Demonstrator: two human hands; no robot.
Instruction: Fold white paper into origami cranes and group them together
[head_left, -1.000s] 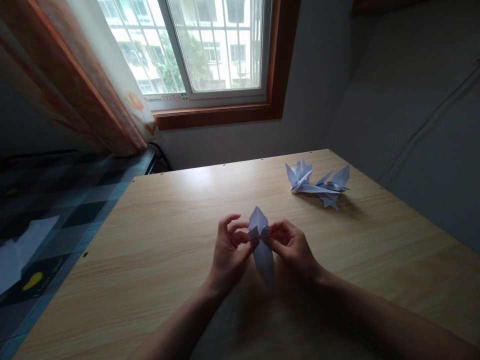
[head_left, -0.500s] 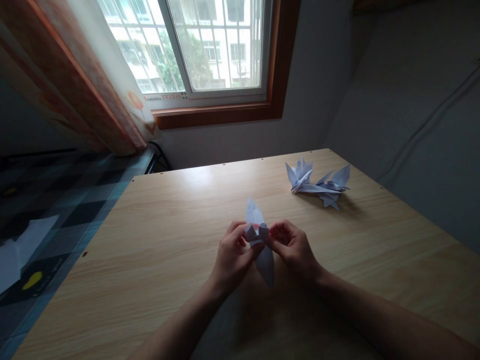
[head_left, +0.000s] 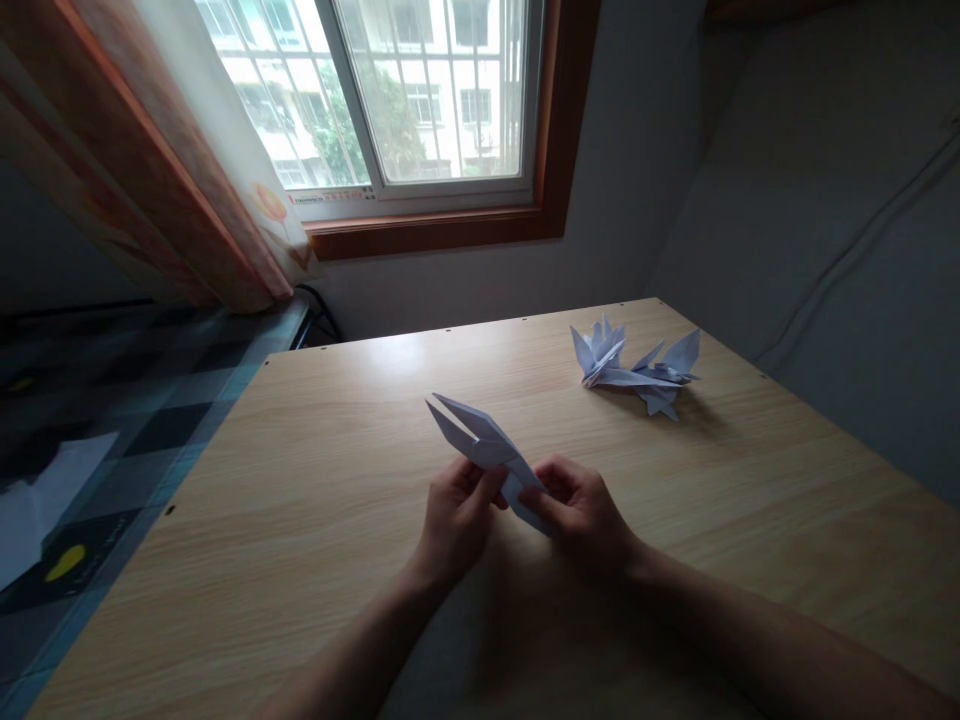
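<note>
Both my hands hold a folded white paper piece (head_left: 480, 442) just above the wooden table (head_left: 315, 500). It is long and narrow, with two pointed tips aimed up and to the left. My left hand (head_left: 455, 517) pinches its middle from the left, fingers curled. My right hand (head_left: 581, 512) grips its lower right end, fingers closed around it. Two finished white paper cranes (head_left: 634, 367) lie on the table beyond my right hand, at the far right.
A window with a wooden frame (head_left: 435, 225) and a curtain (head_left: 172, 170) rise behind the table. A checked cloth (head_left: 112, 420) with a white sheet (head_left: 45, 500) on it lies to the left. A grey wall runs along the right side.
The paper piece has been flattened and turned from upright to slanting, its tips now pointing up-left. Both hands have dropped slightly and closed tighter on it.
</note>
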